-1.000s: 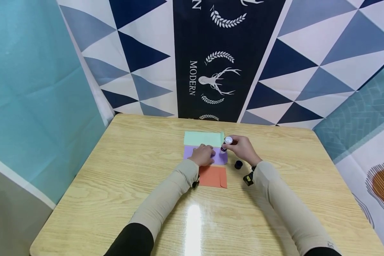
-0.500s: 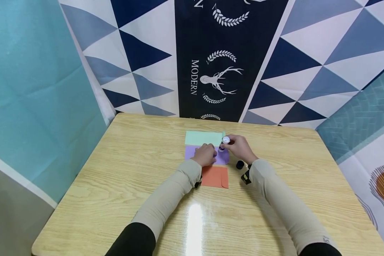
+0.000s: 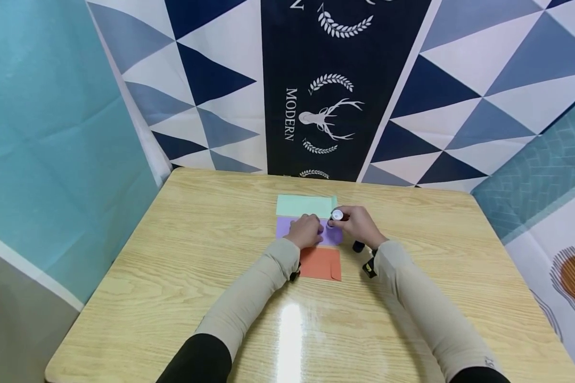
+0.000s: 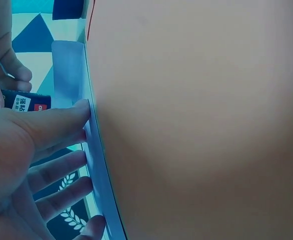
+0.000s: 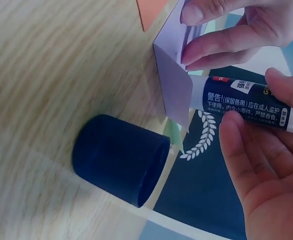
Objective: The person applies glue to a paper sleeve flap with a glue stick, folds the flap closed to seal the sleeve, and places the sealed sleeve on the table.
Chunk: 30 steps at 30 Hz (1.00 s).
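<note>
The right hand (image 3: 361,224) grips a dark glue stick (image 5: 246,100) with a white end, its uncapped tip against the flap of a purple envelope (image 5: 174,80). Fingertips of the left hand (image 3: 305,231) press on that envelope, spread along it in the left wrist view, the fingers fairly straight. Above it in the head view lies a mint green envelope (image 3: 304,205); below it, an orange one (image 3: 320,264), partly under the left wrist. A dark cap (image 5: 120,159) lies on its side on the wood, close to the right hand.
The wooden table (image 3: 196,234) reaches out on all sides of the envelopes. Patterned cloth (image 3: 311,90) hangs behind its far edge, and a teal cloth (image 3: 52,133) hangs at the left. Both wrists wear dark straps with small devices.
The glue stick in the right hand has moved slightly left and down along the purple envelope's flap end. The left hand stays in place on the envelope.
</note>
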### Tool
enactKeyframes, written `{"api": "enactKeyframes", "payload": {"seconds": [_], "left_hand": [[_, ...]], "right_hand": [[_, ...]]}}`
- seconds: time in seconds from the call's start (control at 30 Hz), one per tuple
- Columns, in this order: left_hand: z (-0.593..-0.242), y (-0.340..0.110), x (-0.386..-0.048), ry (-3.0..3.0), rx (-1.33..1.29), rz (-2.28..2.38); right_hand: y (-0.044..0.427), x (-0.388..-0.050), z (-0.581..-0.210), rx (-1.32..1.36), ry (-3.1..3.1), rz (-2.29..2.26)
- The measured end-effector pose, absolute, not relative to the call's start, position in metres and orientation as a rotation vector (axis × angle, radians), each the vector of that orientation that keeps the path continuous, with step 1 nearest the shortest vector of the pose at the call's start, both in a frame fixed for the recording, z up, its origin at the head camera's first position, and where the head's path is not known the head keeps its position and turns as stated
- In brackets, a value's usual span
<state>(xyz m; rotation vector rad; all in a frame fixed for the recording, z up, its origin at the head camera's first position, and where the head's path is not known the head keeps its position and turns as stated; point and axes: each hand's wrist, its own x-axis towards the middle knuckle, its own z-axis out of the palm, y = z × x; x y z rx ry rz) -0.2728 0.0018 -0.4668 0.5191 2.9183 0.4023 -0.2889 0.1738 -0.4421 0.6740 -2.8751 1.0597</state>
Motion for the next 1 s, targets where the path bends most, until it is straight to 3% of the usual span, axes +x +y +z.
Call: {"api": "enactKeyframes", "payload": {"seconds": [0.5,1.0], "left_hand": [[-0.469,0.001,-0.273,2.915,0.475,0.429],[-0.469,-0.001,-0.273,2.886,0.529,0.391]], "right_hand": [[0.182,-0.262,-0.435,0.869,-2.911,1.087],[0.184,-0.280,-0.430,0.569,-2.871,1.163]]}}
